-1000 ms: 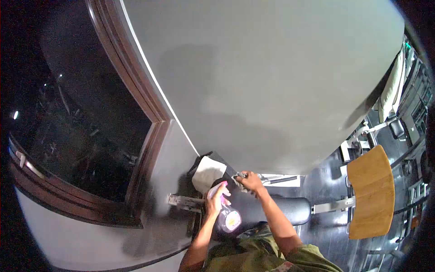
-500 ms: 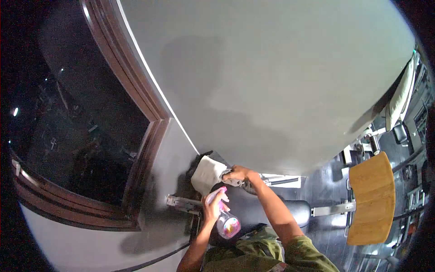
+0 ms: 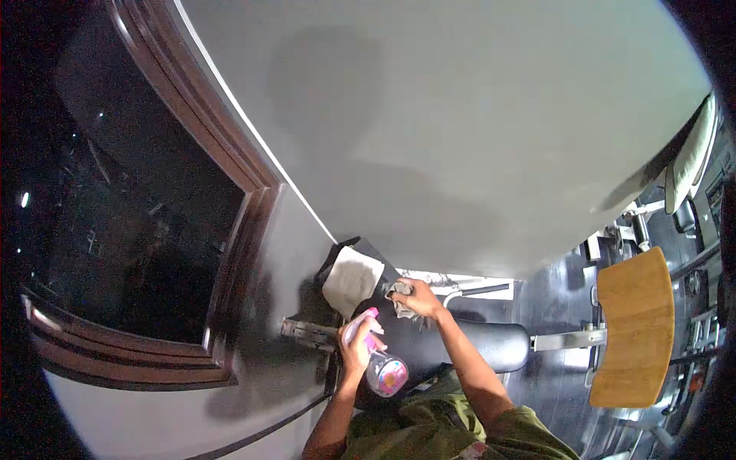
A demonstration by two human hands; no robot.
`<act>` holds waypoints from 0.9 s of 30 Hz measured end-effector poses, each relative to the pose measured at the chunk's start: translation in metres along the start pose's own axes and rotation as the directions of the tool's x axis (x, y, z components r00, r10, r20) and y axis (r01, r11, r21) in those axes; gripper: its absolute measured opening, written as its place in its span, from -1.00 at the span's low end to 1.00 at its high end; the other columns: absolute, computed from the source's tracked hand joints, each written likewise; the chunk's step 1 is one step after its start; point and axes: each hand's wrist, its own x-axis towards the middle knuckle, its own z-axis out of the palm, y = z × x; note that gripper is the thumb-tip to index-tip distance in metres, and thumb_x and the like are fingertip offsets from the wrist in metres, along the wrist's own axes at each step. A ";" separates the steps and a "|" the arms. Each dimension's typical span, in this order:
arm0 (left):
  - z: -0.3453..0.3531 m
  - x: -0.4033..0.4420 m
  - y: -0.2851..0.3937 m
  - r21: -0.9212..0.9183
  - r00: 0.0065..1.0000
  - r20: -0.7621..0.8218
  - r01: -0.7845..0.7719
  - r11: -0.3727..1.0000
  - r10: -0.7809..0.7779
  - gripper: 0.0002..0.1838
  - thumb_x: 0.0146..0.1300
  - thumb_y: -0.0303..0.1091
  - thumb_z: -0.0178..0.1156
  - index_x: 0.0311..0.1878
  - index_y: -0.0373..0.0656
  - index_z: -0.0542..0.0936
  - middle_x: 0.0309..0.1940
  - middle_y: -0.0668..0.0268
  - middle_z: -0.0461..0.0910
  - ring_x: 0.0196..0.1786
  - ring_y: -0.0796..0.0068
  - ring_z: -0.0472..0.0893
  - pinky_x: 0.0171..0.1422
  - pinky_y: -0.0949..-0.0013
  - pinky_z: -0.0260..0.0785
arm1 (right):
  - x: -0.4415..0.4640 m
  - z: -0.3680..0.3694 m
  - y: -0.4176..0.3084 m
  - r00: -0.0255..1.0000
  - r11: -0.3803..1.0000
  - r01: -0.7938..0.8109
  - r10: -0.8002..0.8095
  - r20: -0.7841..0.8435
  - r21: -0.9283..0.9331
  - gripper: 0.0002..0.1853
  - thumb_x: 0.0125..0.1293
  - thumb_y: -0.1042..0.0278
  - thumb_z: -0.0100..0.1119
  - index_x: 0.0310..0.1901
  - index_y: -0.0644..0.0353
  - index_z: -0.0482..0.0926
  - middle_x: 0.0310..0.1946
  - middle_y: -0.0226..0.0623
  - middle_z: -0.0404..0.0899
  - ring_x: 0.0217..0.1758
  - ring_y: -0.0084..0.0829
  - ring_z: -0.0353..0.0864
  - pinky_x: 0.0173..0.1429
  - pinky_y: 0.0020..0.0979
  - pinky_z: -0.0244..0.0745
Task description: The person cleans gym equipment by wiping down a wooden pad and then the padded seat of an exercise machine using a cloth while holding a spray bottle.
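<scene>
My left hand (image 3: 355, 349) is wrapped round the neck of a clear spray bottle (image 3: 389, 376) with a pink trigger head and a colourful label. A crumpled light-grey cloth (image 3: 401, 300) is in the grip of my right hand (image 3: 420, 300), over the black padded bench (image 3: 475, 343). Just beyond both hands, a flat white cloth (image 3: 354, 280) lies on a black surface in the corner. The bottle hangs tilted above the near side of the padding.
A curved wooden board (image 3: 635, 330) stands on the right, joined to the bench by a metal bar (image 3: 569, 340). The grey wall (image 3: 475, 138) rises in front. At left is a brown-framed dark window (image 3: 253, 230). Gym-like equipment (image 3: 640, 230) fills the far right.
My right hand has drawn the grey cloth slightly right, away from the white cloth, which now shows more fully. My left hand still holds the bottle in nearly the same place.
</scene>
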 end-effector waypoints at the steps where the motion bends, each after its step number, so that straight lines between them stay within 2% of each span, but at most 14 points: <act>1: 0.001 -0.001 -0.001 -0.028 1.000 -0.016 0.024 0.999 -0.025 -0.51 0.41 -0.14 0.01 -0.05 -0.52 0.57 -0.51 0.15 0.61 -0.71 0.33 0.57 -0.60 0.36 0.47 | -0.015 0.006 0.001 0.993 0.998 0.046 -0.041 -0.112 0.042 -0.58 0.18 0.08 0.32 -0.07 0.24 0.68 -0.44 -0.33 0.67 -0.40 -0.54 0.60 -0.25 -0.43 0.51; 2: 0.001 -0.001 0.000 0.030 0.999 -0.008 -0.044 0.999 0.044 -0.53 0.41 -0.14 0.00 -0.11 -0.49 0.58 -0.52 0.17 0.60 -0.72 0.35 0.56 -0.60 0.37 0.46 | -0.007 0.020 0.052 0.984 0.995 0.083 -0.074 -0.160 0.047 -0.62 0.20 0.16 0.30 -0.02 0.23 0.66 -0.46 -0.33 0.66 -0.40 -0.55 0.60 -0.25 -0.43 0.50; 5: -0.001 0.002 -0.001 0.116 0.990 0.044 -0.141 0.983 0.137 -0.53 0.41 -0.13 -0.02 -0.18 -0.46 0.60 -0.53 0.18 0.59 -0.71 0.36 0.57 -0.61 0.38 0.45 | -0.040 0.025 0.060 0.950 0.979 -0.109 0.153 -0.271 0.170 -0.64 0.20 0.19 0.28 -0.02 0.21 0.66 -0.46 -0.33 0.65 -0.42 -0.54 0.59 -0.24 -0.40 0.51; 6: 0.001 0.001 0.004 0.101 0.993 0.017 -0.120 0.988 0.119 -0.53 0.41 -0.13 -0.02 -0.20 -0.46 0.60 -0.53 0.18 0.59 -0.71 0.36 0.58 -0.61 0.38 0.45 | -0.049 0.029 0.059 0.929 0.985 -0.064 0.119 -0.351 0.162 -0.66 0.21 0.19 0.27 -0.05 0.21 0.67 -0.47 -0.34 0.66 -0.45 -0.52 0.59 -0.24 -0.38 0.52; 9: 0.007 -0.002 0.015 0.056 0.997 -0.025 -0.067 0.996 0.068 -0.52 0.43 -0.12 -0.05 -0.24 -0.44 0.59 -0.54 0.20 0.59 -0.70 0.36 0.59 -0.60 0.39 0.45 | -0.064 0.040 0.028 0.869 0.969 -0.192 0.241 -0.432 0.154 -0.67 0.24 0.15 0.28 -0.07 0.19 0.66 -0.29 -0.16 0.72 -0.22 -0.37 0.71 -0.02 -0.31 0.54; 11: 0.007 -0.002 0.010 -0.004 0.997 -0.054 -0.047 0.999 0.046 -0.52 0.44 -0.12 -0.04 -0.18 -0.45 0.60 -0.54 0.21 0.59 -0.70 0.36 0.60 -0.60 0.41 0.43 | -0.066 0.049 0.016 0.863 0.991 -0.035 0.094 -0.496 0.126 -0.71 0.23 0.22 0.32 -0.08 0.18 0.65 -0.24 -0.14 0.70 -0.16 -0.28 0.70 0.01 -0.29 0.54; 13: 0.004 -0.003 0.010 -0.003 0.999 -0.021 -0.048 0.999 0.048 -0.56 0.45 -0.16 0.02 -0.08 -0.45 0.61 -0.53 0.23 0.60 -0.68 0.37 0.61 -0.60 0.42 0.41 | -0.073 0.051 -0.001 0.875 0.993 0.074 -0.019 -0.484 0.095 -0.73 0.23 0.25 0.32 -0.08 0.18 0.65 -0.22 -0.13 0.70 -0.13 -0.28 0.70 0.01 -0.30 0.54; 16: 0.003 -0.005 0.013 -0.012 0.999 -0.036 -0.010 1.000 0.010 -0.57 0.44 -0.16 0.06 -0.03 -0.44 0.63 -0.51 0.24 0.61 -0.67 0.37 0.62 -0.60 0.43 0.39 | -0.086 0.054 0.003 0.896 0.988 0.068 0.002 -0.443 0.142 -0.74 0.26 0.24 0.29 -0.09 0.18 0.64 -0.25 -0.11 0.70 -0.14 -0.29 0.72 -0.01 -0.30 0.54; 19: 0.003 -0.003 0.010 -0.069 0.999 -0.034 0.036 0.997 -0.038 -0.55 0.41 -0.12 0.11 -0.03 -0.42 0.64 -0.50 0.24 0.63 -0.68 0.37 0.62 -0.61 0.45 0.36 | -0.097 0.051 0.023 0.890 0.988 -0.062 0.118 -0.440 0.140 -0.72 0.28 0.19 0.28 -0.08 0.17 0.64 -0.28 -0.10 0.71 -0.17 -0.31 0.73 -0.03 -0.29 0.55; 20: 0.000 -0.001 0.005 -0.069 0.999 -0.016 0.050 0.996 -0.051 -0.55 0.40 -0.12 0.12 -0.03 -0.41 0.65 -0.50 0.23 0.63 -0.68 0.37 0.62 -0.62 0.45 0.35 | -0.094 0.049 0.035 0.884 0.972 -0.147 0.212 -0.416 0.185 -0.67 0.27 0.09 0.27 -0.08 0.16 0.64 -0.30 -0.07 0.71 -0.18 -0.25 0.74 -0.03 -0.25 0.55; 21: -0.002 0.000 0.005 -0.070 0.998 0.001 0.065 0.995 -0.065 -0.55 0.39 -0.11 0.13 -0.03 -0.41 0.65 -0.50 0.23 0.63 -0.67 0.37 0.62 -0.62 0.45 0.35 | -0.091 0.048 0.036 0.855 0.982 -0.145 0.188 -0.483 0.125 -0.66 0.25 0.14 0.27 -0.04 0.18 0.65 -0.32 -0.15 0.72 -0.22 -0.32 0.72 -0.04 -0.27 0.55; 23: -0.004 0.000 0.006 -0.138 0.992 0.023 0.126 0.982 -0.124 -0.53 0.36 -0.09 0.15 0.01 -0.40 0.62 -0.53 0.26 0.59 -0.71 0.39 0.57 -0.65 0.45 0.36 | -0.085 0.047 0.039 0.863 0.982 -0.187 0.166 -0.476 0.004 -0.62 0.23 0.11 0.27 -0.01 0.17 0.65 -0.24 -0.10 0.73 -0.14 -0.21 0.73 0.01 -0.25 0.54; 24: -0.005 -0.001 0.005 -0.183 0.990 0.028 0.143 0.973 -0.140 -0.52 0.35 -0.08 0.15 0.02 -0.40 0.61 -0.54 0.27 0.57 -0.72 0.40 0.55 -0.65 0.44 0.37 | -0.087 0.046 0.019 0.867 0.989 -0.140 0.140 -0.479 0.037 -0.63 0.24 0.13 0.27 -0.01 0.16 0.65 -0.22 -0.09 0.73 -0.11 -0.19 0.73 0.02 -0.25 0.54; 27: -0.006 -0.012 0.008 -0.260 0.976 0.034 0.214 0.942 -0.213 -0.51 0.32 -0.08 0.16 0.02 -0.41 0.58 -0.56 0.30 0.52 -0.73 0.43 0.50 -0.66 0.42 0.42 | -0.088 0.054 -0.004 0.899 0.995 0.064 -0.026 -0.437 0.073 -0.67 0.24 0.13 0.29 -0.05 0.12 0.67 -0.29 -0.19 0.72 -0.22 -0.42 0.70 -0.06 -0.33 0.55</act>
